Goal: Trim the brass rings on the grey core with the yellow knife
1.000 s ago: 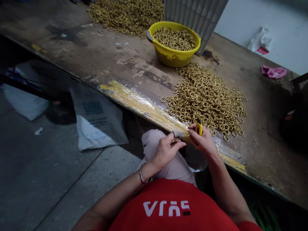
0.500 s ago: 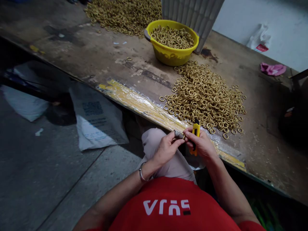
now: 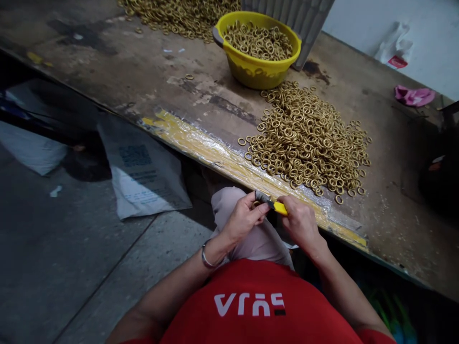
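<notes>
Between the thumb and fingers of my left hand (image 3: pixel 244 215) is a small brass-coloured ring (image 3: pixel 256 204), partly hidden. A dark grey wrap (image 3: pixel 262 196), perhaps cloth, covers a finger at the ring. My right hand (image 3: pixel 300 220) is closed around a yellow utility knife (image 3: pixel 280 208), its dark tip pointing left and meeting the ring or lying right beside it. Both hands are over my lap at the table's front edge. Just beyond them a pile of brass-coloured rings (image 3: pixel 311 138) lies on the table.
A yellow basin (image 3: pixel 256 71) full of rings stands behind the pile, before a grey ribbed panel (image 3: pixel 308 36). Another ring heap (image 3: pixel 179 19) lies at the back left. A pink cloth (image 3: pixel 414 96) is at the right. A white sack (image 3: pixel 147 177) stands under the worn wooden table (image 3: pixel 150 71).
My right hand has turned the utility knife from upright to pointing left and brought its tip to the ring. Its fingers have left the ring, which stays in my left hand.
</notes>
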A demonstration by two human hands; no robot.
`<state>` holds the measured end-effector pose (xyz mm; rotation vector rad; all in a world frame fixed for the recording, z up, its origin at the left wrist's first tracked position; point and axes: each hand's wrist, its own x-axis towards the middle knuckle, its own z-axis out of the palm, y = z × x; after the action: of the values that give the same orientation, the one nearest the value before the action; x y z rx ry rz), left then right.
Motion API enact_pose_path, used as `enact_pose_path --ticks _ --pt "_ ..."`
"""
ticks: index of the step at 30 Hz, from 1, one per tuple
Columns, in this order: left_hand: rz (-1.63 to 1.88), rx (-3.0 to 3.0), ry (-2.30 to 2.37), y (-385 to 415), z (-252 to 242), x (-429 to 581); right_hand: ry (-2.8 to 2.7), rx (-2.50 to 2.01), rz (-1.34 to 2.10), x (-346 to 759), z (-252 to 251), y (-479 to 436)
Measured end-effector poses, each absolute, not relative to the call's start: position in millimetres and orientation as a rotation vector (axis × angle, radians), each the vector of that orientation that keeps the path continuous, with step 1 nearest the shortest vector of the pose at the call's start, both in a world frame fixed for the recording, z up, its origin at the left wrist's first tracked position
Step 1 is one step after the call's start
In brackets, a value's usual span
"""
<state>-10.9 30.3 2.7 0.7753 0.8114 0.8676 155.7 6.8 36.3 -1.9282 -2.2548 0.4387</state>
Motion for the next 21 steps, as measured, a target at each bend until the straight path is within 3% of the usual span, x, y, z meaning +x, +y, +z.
enact_pose_path --ticks 21 --pt "0.864 0.932 0.839 28 4 -31 -2.383 -2.141 0.157 137 35 20"
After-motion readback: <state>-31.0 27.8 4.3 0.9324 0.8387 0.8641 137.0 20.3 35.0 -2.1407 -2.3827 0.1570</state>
